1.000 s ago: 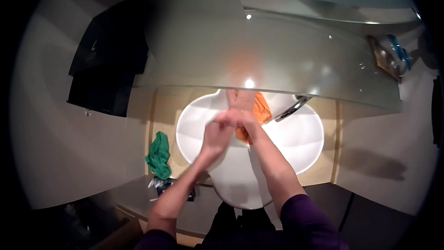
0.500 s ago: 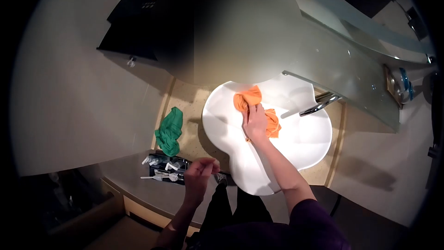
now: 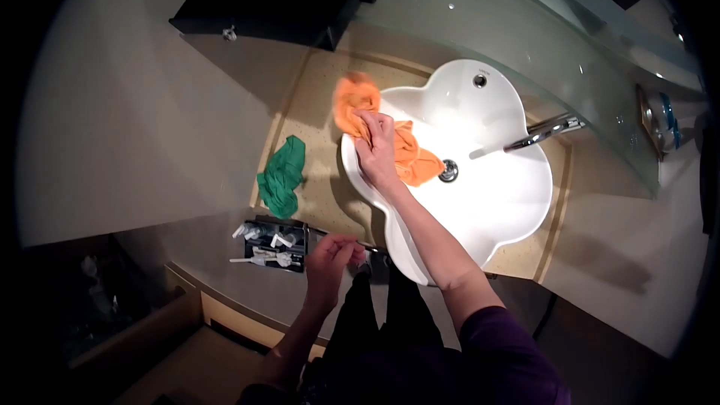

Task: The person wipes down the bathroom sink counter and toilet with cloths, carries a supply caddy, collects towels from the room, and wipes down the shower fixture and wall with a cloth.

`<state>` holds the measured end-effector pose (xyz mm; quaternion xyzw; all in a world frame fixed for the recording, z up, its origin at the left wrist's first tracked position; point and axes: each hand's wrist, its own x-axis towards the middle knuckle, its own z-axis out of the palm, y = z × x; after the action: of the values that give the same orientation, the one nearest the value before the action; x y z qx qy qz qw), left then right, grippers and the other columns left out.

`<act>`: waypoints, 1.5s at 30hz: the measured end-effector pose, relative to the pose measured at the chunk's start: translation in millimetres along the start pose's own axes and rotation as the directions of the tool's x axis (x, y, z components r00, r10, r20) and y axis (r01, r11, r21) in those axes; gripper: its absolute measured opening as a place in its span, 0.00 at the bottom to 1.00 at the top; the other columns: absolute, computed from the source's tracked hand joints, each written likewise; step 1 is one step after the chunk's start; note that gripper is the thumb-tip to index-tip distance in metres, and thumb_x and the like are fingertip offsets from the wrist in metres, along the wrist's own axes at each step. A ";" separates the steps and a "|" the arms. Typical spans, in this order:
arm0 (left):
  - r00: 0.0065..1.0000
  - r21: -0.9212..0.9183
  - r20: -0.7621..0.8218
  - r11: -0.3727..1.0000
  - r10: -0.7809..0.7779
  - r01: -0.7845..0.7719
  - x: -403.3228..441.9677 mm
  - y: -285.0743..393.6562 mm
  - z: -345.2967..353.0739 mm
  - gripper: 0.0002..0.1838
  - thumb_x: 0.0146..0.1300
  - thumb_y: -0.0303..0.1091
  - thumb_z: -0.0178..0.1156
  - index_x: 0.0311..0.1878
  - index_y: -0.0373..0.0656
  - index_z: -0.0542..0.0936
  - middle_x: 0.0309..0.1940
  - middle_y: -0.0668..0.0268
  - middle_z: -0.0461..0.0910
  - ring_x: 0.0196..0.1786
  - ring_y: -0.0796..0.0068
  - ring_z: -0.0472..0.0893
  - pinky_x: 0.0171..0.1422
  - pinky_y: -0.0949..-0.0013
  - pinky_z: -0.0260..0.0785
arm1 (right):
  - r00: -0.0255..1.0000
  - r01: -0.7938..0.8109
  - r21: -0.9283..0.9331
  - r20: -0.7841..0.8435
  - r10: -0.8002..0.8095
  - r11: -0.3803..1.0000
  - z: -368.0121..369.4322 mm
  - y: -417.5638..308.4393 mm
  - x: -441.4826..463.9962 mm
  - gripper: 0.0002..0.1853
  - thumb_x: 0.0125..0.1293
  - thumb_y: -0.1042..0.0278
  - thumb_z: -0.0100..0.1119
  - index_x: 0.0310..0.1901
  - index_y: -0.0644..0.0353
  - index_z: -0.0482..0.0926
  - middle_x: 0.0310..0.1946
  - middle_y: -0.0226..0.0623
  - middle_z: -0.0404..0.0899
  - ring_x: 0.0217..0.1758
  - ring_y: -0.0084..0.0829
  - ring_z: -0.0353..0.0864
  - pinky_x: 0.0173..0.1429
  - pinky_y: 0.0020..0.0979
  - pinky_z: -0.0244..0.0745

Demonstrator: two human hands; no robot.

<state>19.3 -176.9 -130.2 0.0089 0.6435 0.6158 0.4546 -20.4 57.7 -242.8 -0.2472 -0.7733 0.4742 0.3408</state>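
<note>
Orange cloth (image 3: 411, 157): across left rim of basin (image 3: 502, 214), mid-frame
Our right hand (image 3: 380, 151): fingers gripping that cloth
Our left hand (image 3: 330, 261): fingers curled narrow, lower centre
Green cloth (image 3: 282, 178): tabletop (image 3: 322, 195), left

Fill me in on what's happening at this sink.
Someone has an orange cloth in their right hand, at the edge of the white basin. Part of the cloth is up beyond the rim, while the rest trails inside, down to the drain. Their left hand is away from the cloth, fingers curled; whether it holds anything small, I can't tell. A crumpled green cloth lies on the counter beside the basin.
</note>
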 end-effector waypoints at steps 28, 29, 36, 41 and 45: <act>0.450 0.810 0.325 0.001 0.832 -0.587 142.2 -1.7 83.0 0.13 0.50 0.17 0.63 0.39 0.42 0.83 0.31 0.64 0.80 0.37 0.62 0.79 0.45 0.60 0.68 | 0.988 0.132 -0.587 0.007 -0.157 0.799 -84.4 54.2 -5.7 0.16 0.58 0.67 0.60 0.49 0.52 0.79 0.55 0.44 0.74 0.58 0.48 0.71 0.67 0.55 0.60; 0.448 0.804 0.328 0.003 0.832 -0.594 142.9 -1.7 83.3 0.13 0.50 0.17 0.63 0.39 0.42 0.83 0.31 0.64 0.80 0.37 0.62 0.79 0.45 0.60 0.68 | 0.988 0.129 -0.594 0.004 -0.157 0.794 -92.9 64.0 -1.8 0.16 0.58 0.67 0.60 0.49 0.52 0.79 0.55 0.44 0.74 0.58 0.48 0.71 0.67 0.55 0.60; 0.429 0.804 0.289 0.027 0.856 -0.595 143.5 0.6 85.4 0.11 0.52 0.16 0.62 0.38 0.41 0.83 0.31 0.63 0.80 0.37 0.61 0.79 0.45 0.59 0.68 | 0.961 0.245 -0.902 0.273 0.032 0.355 -237.5 95.1 60.6 0.17 0.57 0.68 0.60 0.50 0.57 0.82 0.56 0.40 0.76 0.65 0.43 0.71 0.68 0.47 0.63; 0.421 0.790 0.345 -0.018 0.839 -0.612 141.6 -0.4 84.1 0.11 0.54 0.16 0.62 0.39 0.41 0.81 0.31 0.63 0.79 0.36 0.59 0.79 0.43 0.58 0.67 | 0.881 0.409 -0.901 0.348 -0.321 0.143 -290.6 63.2 45.5 0.20 0.60 0.67 0.57 0.54 0.58 0.81 0.66 0.40 0.72 0.75 0.46 0.64 0.78 0.51 0.56; 0.389 0.753 0.354 -0.013 0.850 -0.657 142.6 -2.0 79.9 0.12 0.55 0.17 0.61 0.41 0.43 0.80 0.32 0.63 0.79 0.37 0.59 0.78 0.44 0.57 0.66 | 0.846 0.527 -0.808 0.529 -0.071 0.262 -351.3 33.4 -13.1 0.21 0.62 0.68 0.58 0.58 0.60 0.79 0.66 0.44 0.72 0.79 0.52 0.59 0.82 0.54 0.52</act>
<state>-15.6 -33.2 -200.0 0.5000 0.7734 0.3792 -0.0898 257.5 261.2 -165.1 -0.1420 -0.9833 -0.0975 0.0586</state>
